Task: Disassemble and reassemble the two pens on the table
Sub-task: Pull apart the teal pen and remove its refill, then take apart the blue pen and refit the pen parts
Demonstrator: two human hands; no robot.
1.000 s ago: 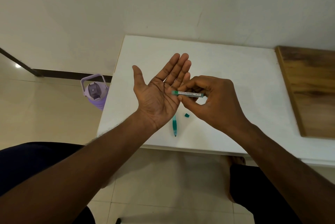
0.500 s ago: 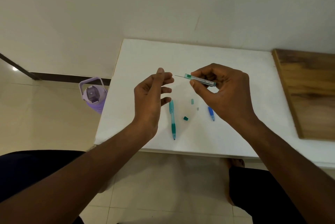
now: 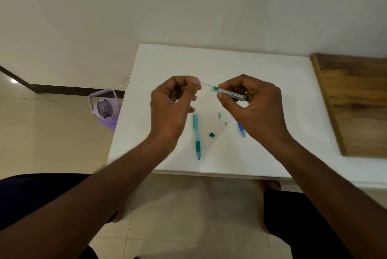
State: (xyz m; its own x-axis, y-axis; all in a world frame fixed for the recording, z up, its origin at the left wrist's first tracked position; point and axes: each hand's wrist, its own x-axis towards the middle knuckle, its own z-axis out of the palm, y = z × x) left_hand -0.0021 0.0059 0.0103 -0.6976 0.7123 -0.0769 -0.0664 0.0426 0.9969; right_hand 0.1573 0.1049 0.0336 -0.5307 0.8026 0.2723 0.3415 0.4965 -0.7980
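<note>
Across the white table (image 3: pixel 261 66) lay the teal pen (image 3: pixel 196 135) and loose parts, while the right hand (image 3: pixel 254 107) gripped a lead case (image 3: pixel 228 92) level so the left hand (image 3: pixel 169 107) could pinch out one thin lead (image 3: pixel 206 85).

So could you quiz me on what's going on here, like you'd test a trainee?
1. True or false: the left hand is flat and open.
2. What does the right hand hold? A) blue pen B) lead case C) bottle
3. Which pen lies in full view on the table?

Key: 1 false, it pinches a thin lead. 2 B. 3 The green pen; the blue pen is partly hidden by the right hand.
</note>
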